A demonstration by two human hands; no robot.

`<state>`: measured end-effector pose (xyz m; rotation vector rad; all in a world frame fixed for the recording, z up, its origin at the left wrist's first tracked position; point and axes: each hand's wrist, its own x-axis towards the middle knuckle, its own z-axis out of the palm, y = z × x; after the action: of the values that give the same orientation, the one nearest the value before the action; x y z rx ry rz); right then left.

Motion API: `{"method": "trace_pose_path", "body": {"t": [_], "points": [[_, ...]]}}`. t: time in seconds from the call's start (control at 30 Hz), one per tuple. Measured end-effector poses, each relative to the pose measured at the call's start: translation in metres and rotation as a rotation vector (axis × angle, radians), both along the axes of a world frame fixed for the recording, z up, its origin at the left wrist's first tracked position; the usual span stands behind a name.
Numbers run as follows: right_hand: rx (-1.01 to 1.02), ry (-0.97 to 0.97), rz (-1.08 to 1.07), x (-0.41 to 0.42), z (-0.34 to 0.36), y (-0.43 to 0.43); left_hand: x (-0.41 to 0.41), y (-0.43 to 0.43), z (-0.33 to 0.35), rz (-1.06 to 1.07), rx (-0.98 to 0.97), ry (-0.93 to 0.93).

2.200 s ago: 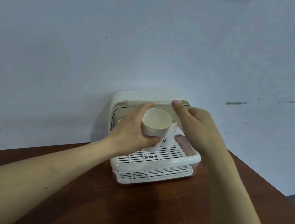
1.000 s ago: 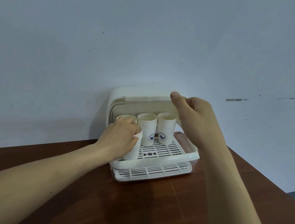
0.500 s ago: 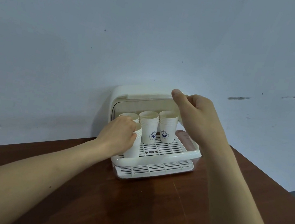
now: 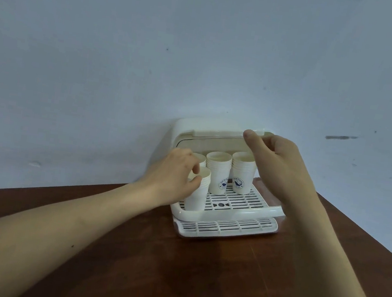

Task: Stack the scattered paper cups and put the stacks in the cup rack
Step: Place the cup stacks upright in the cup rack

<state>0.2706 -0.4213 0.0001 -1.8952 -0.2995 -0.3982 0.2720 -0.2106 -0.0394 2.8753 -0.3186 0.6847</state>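
Note:
The white cup rack [image 4: 227, 215] stands at the back of the table against the wall, its lid [image 4: 214, 133] raised. My right hand [image 4: 275, 167] grips the lid's front edge and holds it up. On the slatted tray, a stack of paper cups [image 4: 196, 197] stands at the front left. My left hand [image 4: 176, 174] pinches that stack's rim between thumb and fingers. Behind it are three more stacks: one at the back left [image 4: 200, 158], mostly hidden by my hand, a middle stack [image 4: 218, 175] and a right stack [image 4: 242, 176], both with blue logos.
The brown wooden table [image 4: 172, 271] runs toward me, with its right edge slanting away at the far right. A pale blue wall [image 4: 152, 54] rises directly behind the rack. A lower slatted shelf [image 4: 226, 228] juts out at the rack's front.
My left hand carried the cup stack down from in front of the rack and set it on the tray's front left. My right hand kept holding the lid up.

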Motion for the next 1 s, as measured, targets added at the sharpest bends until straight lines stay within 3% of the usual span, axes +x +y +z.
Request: {"method": "trace_pose_path", "body": {"t": [0.2, 0.33, 0.67, 0.83, 1.0], "points": [[-0.058, 0.010, 0.059, -0.012, 0.002, 0.020, -0.043, 0.019, 0.026, -0.019, -0.015, -0.036], [0.003, 0.002, 0.243, -0.034, 0.006, 0.041, -0.086, 0.043, 0.037, 0.014, -0.015, -0.020], [-0.107, 0.027, 0.643, -0.097, 0.005, 0.096, -0.204, 0.135, 0.038, 0.142, 0.027, 0.322], [-0.349, -0.024, 1.018, -0.137, -0.013, 0.127, -0.251, 0.161, 0.041, 0.212, 0.084, 0.553], [-0.636, -0.036, 1.222, -0.164, -0.030, 0.147, -0.276, 0.169, 0.037, 0.235, 0.138, 0.712]]}}
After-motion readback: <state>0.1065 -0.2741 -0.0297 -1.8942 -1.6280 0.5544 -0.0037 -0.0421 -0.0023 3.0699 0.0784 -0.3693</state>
